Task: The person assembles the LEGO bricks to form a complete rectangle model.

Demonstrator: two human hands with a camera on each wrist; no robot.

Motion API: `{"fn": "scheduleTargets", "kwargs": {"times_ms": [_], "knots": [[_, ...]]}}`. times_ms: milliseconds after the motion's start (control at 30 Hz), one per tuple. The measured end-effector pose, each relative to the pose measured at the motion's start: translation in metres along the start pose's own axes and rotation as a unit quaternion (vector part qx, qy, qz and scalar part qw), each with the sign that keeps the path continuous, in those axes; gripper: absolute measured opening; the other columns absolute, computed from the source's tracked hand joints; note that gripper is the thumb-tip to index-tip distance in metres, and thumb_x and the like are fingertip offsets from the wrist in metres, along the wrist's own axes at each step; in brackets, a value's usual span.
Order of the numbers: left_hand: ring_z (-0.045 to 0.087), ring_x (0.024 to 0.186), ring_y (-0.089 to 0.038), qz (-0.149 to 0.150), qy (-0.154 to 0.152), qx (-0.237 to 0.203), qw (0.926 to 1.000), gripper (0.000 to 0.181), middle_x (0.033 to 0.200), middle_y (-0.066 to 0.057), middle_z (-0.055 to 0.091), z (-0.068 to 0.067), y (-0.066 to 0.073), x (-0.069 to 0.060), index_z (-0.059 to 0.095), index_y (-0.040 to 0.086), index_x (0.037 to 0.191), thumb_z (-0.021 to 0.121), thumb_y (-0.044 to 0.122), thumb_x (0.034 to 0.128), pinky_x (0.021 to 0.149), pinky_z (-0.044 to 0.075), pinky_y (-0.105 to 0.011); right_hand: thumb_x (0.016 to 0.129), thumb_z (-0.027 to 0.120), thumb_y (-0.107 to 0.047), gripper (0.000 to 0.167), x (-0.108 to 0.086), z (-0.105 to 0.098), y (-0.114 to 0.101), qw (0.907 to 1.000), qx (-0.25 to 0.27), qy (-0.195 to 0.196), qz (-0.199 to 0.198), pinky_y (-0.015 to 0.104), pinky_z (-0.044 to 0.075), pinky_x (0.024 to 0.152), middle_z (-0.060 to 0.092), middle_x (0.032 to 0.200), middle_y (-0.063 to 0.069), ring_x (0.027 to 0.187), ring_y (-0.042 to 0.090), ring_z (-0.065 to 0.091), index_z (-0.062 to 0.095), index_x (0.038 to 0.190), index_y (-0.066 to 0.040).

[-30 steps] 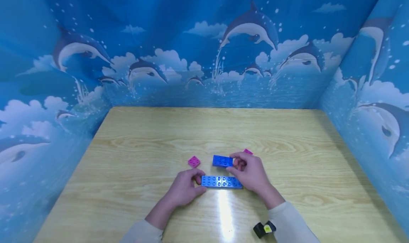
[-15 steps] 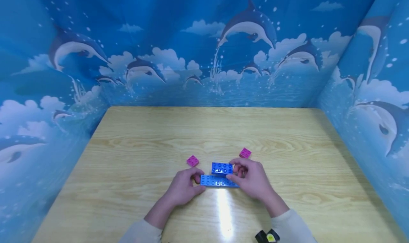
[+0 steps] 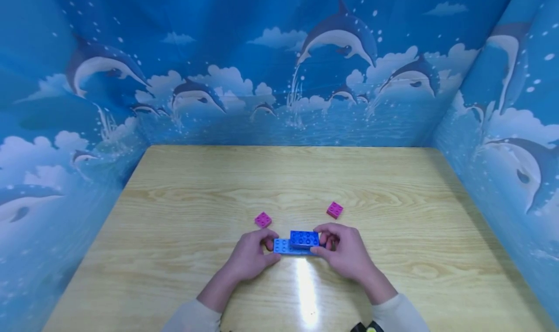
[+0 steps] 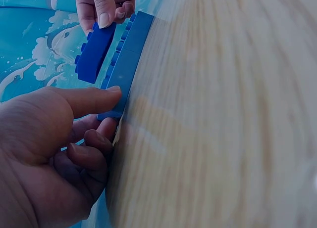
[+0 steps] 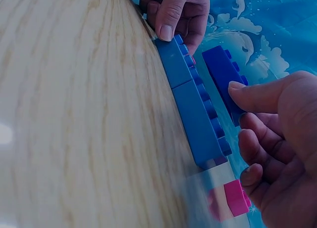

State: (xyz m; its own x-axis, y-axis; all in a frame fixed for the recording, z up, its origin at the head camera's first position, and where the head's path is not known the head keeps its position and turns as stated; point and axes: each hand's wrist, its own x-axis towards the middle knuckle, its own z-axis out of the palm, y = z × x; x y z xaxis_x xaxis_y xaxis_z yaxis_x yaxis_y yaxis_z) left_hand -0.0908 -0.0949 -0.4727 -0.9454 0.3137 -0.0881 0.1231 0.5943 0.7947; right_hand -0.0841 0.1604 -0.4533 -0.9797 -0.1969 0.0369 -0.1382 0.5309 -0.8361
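Observation:
Two light blue building bricks [image 3: 281,245] lie end to end in a row on the wooden table. My left hand [image 3: 251,256] pinches the row's left end between thumb and fingers. A dark blue building brick [image 3: 304,239] is held by its right end in my right hand [image 3: 347,250]. This brick hovers over the row, covering part of it in the head view. Both wrist views show a gap between the dark blue brick [image 5: 220,72] and the studs of the light blue bricks [image 5: 198,119].
One pink brick [image 3: 263,220] lies behind my left hand and another pink brick [image 3: 335,209] behind my right. Wood-grain table [image 3: 196,186] surrounds them. A dolphin-printed curtain [image 3: 244,65] stands at the back and sides. Something black [image 3: 366,327] shows by the right sleeve.
My right hand has brought the dark blue brick toward me, from behind the light blue row to over it. The right pink brick has come into full view. My left hand stays put.

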Motion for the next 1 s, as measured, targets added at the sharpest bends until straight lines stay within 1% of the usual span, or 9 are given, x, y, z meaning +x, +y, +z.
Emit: {"fn": "scheduleTargets", "kwargs": {"times_ms": [133, 267, 367, 567, 667, 833, 1000], "knots": [[0.051, 0.065, -0.013, 0.003, 0.001, -0.003, 1.0000, 0.041, 0.085, 0.005, 0.058, 0.000, 0.001, 0.000, 0.067, 0.005, 0.114, 0.084, 0.011, 0.0770, 0.058, 0.046, -0.026, 0.073, 0.087, -0.007, 0.037, -0.002, 0.001, 0.002, 0.9999, -0.006, -0.001, -0.013, 0.027, 0.051, 0.058, 0.061, 0.078, -0.006, 0.066, 0.014, 0.058, 0.072, 0.106, -0.011], [0.052, 0.066, -0.013, -0.005, -0.002, -0.003, 1.0000, 0.041, 0.086, 0.005, 0.058, -0.001, 0.002, 0.000, 0.067, 0.006, 0.115, 0.084, 0.012, 0.0776, 0.058, 0.046, -0.026, 0.073, 0.087, -0.005, 0.036, -0.002, 0.002, 0.005, 0.9996, -0.005, -0.003, -0.026, 0.027, 0.051, 0.058, 0.060, 0.077, -0.006, 0.066, 0.013, 0.057, 0.072, 0.105, -0.010], [0.052, 0.066, -0.014, -0.012, -0.005, -0.004, 0.9999, 0.042, 0.086, 0.006, 0.058, -0.001, 0.002, 0.000, 0.067, 0.007, 0.116, 0.084, 0.013, 0.0777, 0.058, 0.047, -0.027, 0.073, 0.087, -0.005, 0.035, -0.003, 0.003, 0.005, 0.9996, -0.004, -0.005, -0.027, 0.027, 0.051, 0.058, 0.060, 0.077, -0.006, 0.066, 0.013, 0.057, 0.072, 0.104, -0.010], [0.052, 0.067, -0.014, -0.011, -0.006, -0.010, 0.9999, 0.044, 0.086, 0.005, 0.058, -0.001, 0.003, 0.000, 0.066, 0.006, 0.116, 0.085, 0.013, 0.0767, 0.058, 0.046, -0.027, 0.073, 0.087, -0.006, 0.033, -0.003, 0.004, 0.005, 0.9996, -0.005, -0.008, -0.026, 0.026, 0.050, 0.058, 0.060, 0.076, -0.006, 0.066, 0.013, 0.056, 0.073, 0.103, -0.010], [0.051, 0.066, -0.014, -0.001, -0.001, -0.015, 0.9999, 0.048, 0.084, 0.002, 0.057, -0.001, 0.003, 0.000, 0.066, 0.006, 0.118, 0.086, 0.013, 0.0751, 0.059, 0.047, -0.027, 0.073, 0.088, -0.006, 0.033, -0.003, 0.004, 0.005, 0.9996, -0.010, -0.010, -0.026, 0.026, 0.050, 0.058, 0.060, 0.076, -0.006, 0.066, 0.013, 0.056, 0.073, 0.103, -0.010], [0.050, 0.069, -0.015, 0.033, 0.012, -0.025, 0.9991, 0.052, 0.082, 0.000, 0.056, 0.001, 0.007, 0.001, 0.066, 0.010, 0.121, 0.088, 0.017, 0.0745, 0.063, 0.047, -0.030, 0.072, 0.088, -0.005, 0.033, -0.002, 0.005, 0.007, 0.9993, -0.022, -0.009, -0.029, 0.026, 0.050, 0.058, 0.060, 0.076, -0.007, 0.065, 0.013, 0.056, 0.072, 0.101, -0.010], [0.050, 0.071, -0.014, 0.061, 0.008, -0.009, 0.9981, 0.048, 0.082, 0.003, 0.055, 0.004, 0.014, 0.003, 0.069, 0.011, 0.119, 0.087, 0.022, 0.0762, 0.064, 0.045, -0.029, 0.071, 0.088, -0.004, 0.034, -0.003, 0.005, 0.008, 0.9989, -0.025, -0.008, -0.040, 0.026, 0.050, 0.058, 0.060, 0.076, -0.006, 0.065, 0.012, 0.055, 0.073, 0.100, -0.010]]}}
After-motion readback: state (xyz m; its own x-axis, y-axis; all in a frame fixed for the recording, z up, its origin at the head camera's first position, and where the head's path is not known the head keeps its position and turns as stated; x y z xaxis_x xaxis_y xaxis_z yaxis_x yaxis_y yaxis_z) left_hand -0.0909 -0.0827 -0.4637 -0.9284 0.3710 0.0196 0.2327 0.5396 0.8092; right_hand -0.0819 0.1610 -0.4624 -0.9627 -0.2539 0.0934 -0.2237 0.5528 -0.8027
